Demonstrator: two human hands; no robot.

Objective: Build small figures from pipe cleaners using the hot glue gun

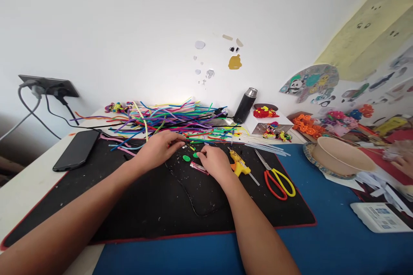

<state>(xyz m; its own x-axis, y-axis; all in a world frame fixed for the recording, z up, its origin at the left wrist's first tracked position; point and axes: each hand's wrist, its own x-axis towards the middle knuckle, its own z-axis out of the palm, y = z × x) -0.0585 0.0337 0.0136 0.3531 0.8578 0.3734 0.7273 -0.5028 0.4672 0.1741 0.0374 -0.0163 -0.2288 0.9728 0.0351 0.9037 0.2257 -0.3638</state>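
Note:
My left hand [161, 148] hovers over the black mat's back part, fingers stretched forward and thumb a little below them. I see nothing held in it. My right hand [214, 161] is curled, its fingertips closed at the edge of a small green coiled piece [195, 154]. A second green oval piece [186, 158] lies on the mat between my hands. A pink lighter [199, 168] lies just below my right fingertips. Beside that hand rests a yellow glue gun [240, 165] with a glue stick in its back. Small white bits lie near my left fingertips.
Pipe cleaners [167, 118] are heaped along the wall. Scissors [277, 182] lie on the mat [145, 210]; a phone [76, 150] is at its left edge. A black flask [245, 105], glue sticks [267, 148] and a bowl [342, 157] stand right. Another person's hand [405, 161] shows far right.

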